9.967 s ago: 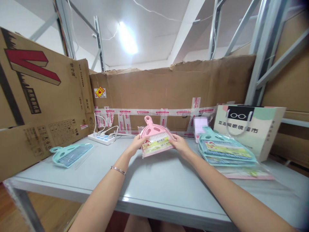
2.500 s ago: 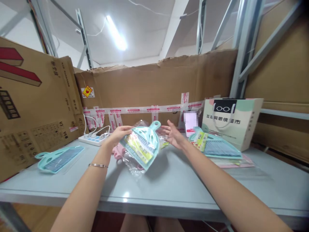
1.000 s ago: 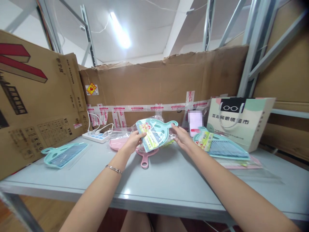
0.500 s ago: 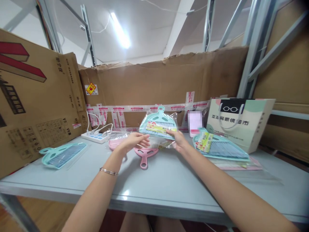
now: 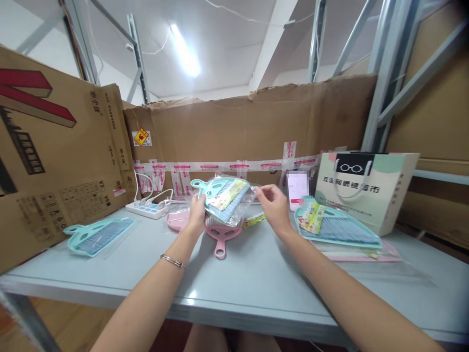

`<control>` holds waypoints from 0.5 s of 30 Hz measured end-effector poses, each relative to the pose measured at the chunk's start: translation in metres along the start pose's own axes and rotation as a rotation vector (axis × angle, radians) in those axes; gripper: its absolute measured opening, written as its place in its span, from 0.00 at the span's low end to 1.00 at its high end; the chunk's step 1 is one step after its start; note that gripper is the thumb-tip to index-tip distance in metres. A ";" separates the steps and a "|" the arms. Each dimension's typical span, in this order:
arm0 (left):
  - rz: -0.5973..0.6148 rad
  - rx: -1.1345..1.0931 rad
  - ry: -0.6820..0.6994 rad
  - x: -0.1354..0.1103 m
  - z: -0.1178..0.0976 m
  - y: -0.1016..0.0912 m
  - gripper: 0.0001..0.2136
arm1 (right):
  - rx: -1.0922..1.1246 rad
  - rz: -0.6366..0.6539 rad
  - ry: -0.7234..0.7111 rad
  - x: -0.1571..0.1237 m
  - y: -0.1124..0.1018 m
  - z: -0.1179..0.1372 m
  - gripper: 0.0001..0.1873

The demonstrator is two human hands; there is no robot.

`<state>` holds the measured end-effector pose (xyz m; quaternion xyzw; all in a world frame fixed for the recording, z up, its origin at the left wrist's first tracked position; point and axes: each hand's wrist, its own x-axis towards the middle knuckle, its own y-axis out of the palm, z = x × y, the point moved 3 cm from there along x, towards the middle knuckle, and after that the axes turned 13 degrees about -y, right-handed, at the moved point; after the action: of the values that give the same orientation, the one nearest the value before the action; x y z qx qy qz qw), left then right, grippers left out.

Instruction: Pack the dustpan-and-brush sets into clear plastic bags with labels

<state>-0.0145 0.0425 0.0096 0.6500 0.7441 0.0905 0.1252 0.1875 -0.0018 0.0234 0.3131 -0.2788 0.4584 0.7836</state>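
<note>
Turquoise dustpan-and-brush set (image 5: 217,187) is held above the grey table (image 5: 252,288), tilted, with its looped handle toward the left and its broad lip toward the right. The left hand (image 5: 198,215) grips it just below the handle; its fingers seem to be closed round that end, though most of them are hidden. The right hand (image 5: 274,206) has thumb and forefinger pinched together on the edge of the clear plastic bag (image 5: 251,193), just beyond the pan's lip.

The bag is thin, shiny and crinkled. Inside it are the smooth, fan-shaped pan, the brush with its row of blue bristles and a glossy yellow-green printed card (image 5: 230,194).

Directly below, a pink dustpan set (image 5: 221,240) lies on the table, its round-ended handle toward the person, with pale bristles partly covered. A second pink dustpan (image 5: 178,221) in plastic lies beside it on the left.

On the right, a turquoise set (image 5: 344,229) with a printed card tops a stack with pink edges beneath. Behind it stands a stiff paper carrier bag (image 5: 366,195) with rope handles, its contents hidden.
</note>
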 end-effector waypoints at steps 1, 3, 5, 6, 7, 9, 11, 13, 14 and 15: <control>-0.007 -0.001 0.026 0.000 0.000 0.001 0.15 | 0.032 0.099 0.058 -0.003 0.006 -0.003 0.08; -0.005 0.021 0.076 -0.004 0.000 0.004 0.16 | 0.121 0.235 0.246 -0.011 0.016 -0.012 0.09; 0.026 0.072 0.091 -0.009 0.001 0.009 0.17 | 0.215 0.256 0.449 -0.019 0.021 -0.023 0.07; 0.051 0.101 0.088 -0.011 0.001 0.011 0.18 | 0.255 0.239 0.541 -0.022 0.020 -0.027 0.06; 0.072 0.131 0.089 -0.011 0.000 0.012 0.18 | 0.287 0.216 0.620 -0.024 0.019 -0.031 0.05; 0.077 0.182 0.129 -0.010 -0.002 0.011 0.18 | 0.321 0.164 0.714 -0.024 0.015 -0.036 0.03; 0.023 0.209 0.196 -0.005 -0.005 0.005 0.18 | 0.319 0.124 0.726 -0.022 0.012 -0.036 0.03; -0.047 0.213 0.247 0.002 -0.008 -0.003 0.18 | 0.311 0.108 0.706 -0.019 0.012 -0.034 0.03; -0.078 0.207 0.255 0.006 -0.009 -0.007 0.18 | 0.312 0.100 0.694 -0.019 0.013 -0.033 0.04; -0.111 0.192 0.253 0.010 -0.011 -0.011 0.17 | 0.316 0.093 0.684 -0.019 0.014 -0.033 0.04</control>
<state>-0.0294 0.0513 0.0160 0.6002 0.7939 0.0931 -0.0274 0.1722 0.0176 -0.0078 0.2460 0.0593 0.6089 0.7518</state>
